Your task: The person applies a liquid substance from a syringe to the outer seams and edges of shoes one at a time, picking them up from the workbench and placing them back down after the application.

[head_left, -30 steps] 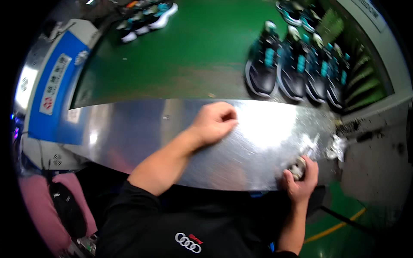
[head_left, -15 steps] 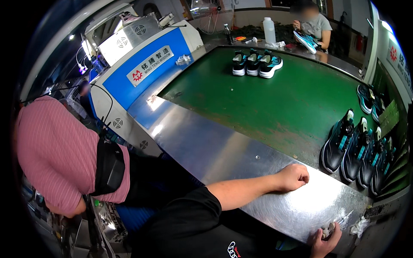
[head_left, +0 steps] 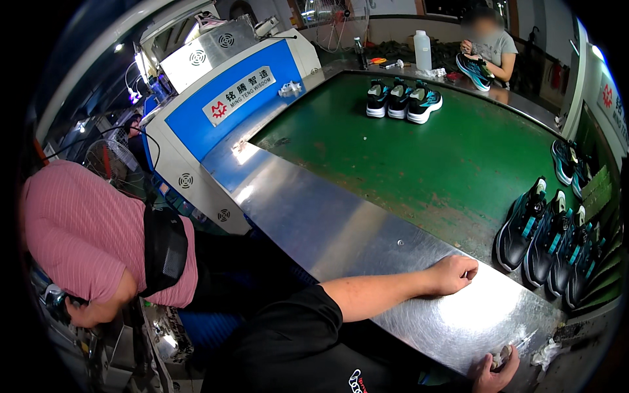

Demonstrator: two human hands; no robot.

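Observation:
My left hand rests on the metal ledge with its fingers curled in, and whatever may be inside them is hidden. Lower right, my right hand pinches a small, pale grey-brown lump at the ledge's near edge; its material is unclear. Beyond my hands, several black shoes with teal trim stand in a row at the right edge of the green belt.
Three black-and-teal shoes with white soles stand at the belt's far end. Across it, a co-worker holds a shoe near a white bottle. Crumpled white paper lies by my right hand. A person in a pink shirt bends at left.
The view has shifted slightly, while my hands stay in place on the ledge. Across the belt, the co-worker has turned the shoe. The person in pink has moved an arm.

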